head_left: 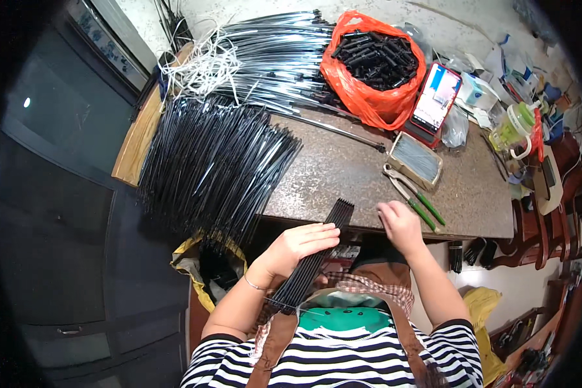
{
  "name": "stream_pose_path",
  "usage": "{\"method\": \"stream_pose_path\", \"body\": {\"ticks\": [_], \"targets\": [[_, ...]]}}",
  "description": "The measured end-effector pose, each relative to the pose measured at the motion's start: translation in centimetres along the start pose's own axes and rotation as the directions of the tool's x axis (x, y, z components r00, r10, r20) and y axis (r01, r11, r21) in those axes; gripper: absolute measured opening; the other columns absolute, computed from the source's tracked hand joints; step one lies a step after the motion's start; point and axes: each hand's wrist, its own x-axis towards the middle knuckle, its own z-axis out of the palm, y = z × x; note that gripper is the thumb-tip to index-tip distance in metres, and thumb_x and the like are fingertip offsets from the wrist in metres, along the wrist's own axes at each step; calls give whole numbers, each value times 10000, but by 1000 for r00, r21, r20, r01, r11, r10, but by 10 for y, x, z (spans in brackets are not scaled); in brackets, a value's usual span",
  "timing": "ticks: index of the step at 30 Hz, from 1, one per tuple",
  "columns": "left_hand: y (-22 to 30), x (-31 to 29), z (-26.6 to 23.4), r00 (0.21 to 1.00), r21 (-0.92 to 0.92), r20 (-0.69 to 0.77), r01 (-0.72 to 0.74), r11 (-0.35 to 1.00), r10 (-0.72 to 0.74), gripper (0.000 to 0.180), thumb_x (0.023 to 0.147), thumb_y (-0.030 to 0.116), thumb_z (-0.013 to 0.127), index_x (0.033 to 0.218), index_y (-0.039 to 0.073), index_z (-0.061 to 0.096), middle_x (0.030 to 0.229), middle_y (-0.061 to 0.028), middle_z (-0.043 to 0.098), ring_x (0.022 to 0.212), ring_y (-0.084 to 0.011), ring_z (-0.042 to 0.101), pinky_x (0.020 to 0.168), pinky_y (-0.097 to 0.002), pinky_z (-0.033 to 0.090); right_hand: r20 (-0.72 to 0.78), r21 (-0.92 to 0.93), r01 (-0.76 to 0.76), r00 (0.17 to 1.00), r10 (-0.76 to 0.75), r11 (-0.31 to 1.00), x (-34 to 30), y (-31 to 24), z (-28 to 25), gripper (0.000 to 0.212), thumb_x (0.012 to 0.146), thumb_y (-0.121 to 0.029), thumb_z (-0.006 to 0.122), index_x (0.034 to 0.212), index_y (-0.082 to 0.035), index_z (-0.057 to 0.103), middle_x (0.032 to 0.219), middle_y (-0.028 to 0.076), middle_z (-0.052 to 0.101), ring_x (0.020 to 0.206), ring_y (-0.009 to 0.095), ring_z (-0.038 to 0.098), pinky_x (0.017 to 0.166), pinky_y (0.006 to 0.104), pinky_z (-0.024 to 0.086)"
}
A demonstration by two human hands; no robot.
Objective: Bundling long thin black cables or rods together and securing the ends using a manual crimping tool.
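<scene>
A flat bundle of thin black rods (299,282) slants from the table's front edge down to my lap. My left hand (307,242) is closed over its upper part, with the fingers laid across the rods. A thin wire or tie crosses the bundle near its lower end. To the right, just over the table edge, my right hand (401,224) has its fingers curled in a pinch; anything between them is too small to make out. Close to it lie pliers (415,197) with green handles and a small box of thin grey wire pieces (416,158).
A large pile of black rods (213,161) overhangs the table (330,165) at left. Behind are silvery rods (271,52), tangled white strips (204,68), a red bag (346,84) of black tubes, a phone (437,97) and a green bottle (515,126).
</scene>
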Motion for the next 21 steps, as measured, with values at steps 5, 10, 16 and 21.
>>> {"method": "stream_pose_path", "body": {"ticks": [5,10,16,21], "targets": [[-1,0,-1,999,-36,44,9,999,-8,534,511,313,654,919,-1,511,985,-125,499,945,-253,463,821,-334,355,3,-42,-14,1000,14,999,-29,-5,-12,198,595,-90,579,770,-18,524,684,69,480,608,219,465,511,287,404],[0,8,-9,996,-17,85,28,999,-26,514,516,306,649,907,-1,519,974,-126,505,940,-255,467,820,-335,353,22,100,-18,1000,16,995,-25,2,-3,140,603,-25,540,737,-9,504,694,84,474,636,233,466,550,301,402],[-1,16,-12,996,-32,58,72,997,-70,495,505,274,647,898,3,518,965,-123,509,935,-253,469,820,-333,358,24,144,-81,997,78,986,3,10,-6,110,617,-2,520,724,-26,511,660,99,468,648,253,475,563,315,397],[2,12,-15,993,-29,66,95,995,-93,516,515,307,643,911,3,514,975,-127,504,938,-259,467,821,-338,352,205,346,-213,968,148,914,3,1,-1,144,631,1,515,765,-44,539,690,96,482,630,250,493,551,291,405]]}}
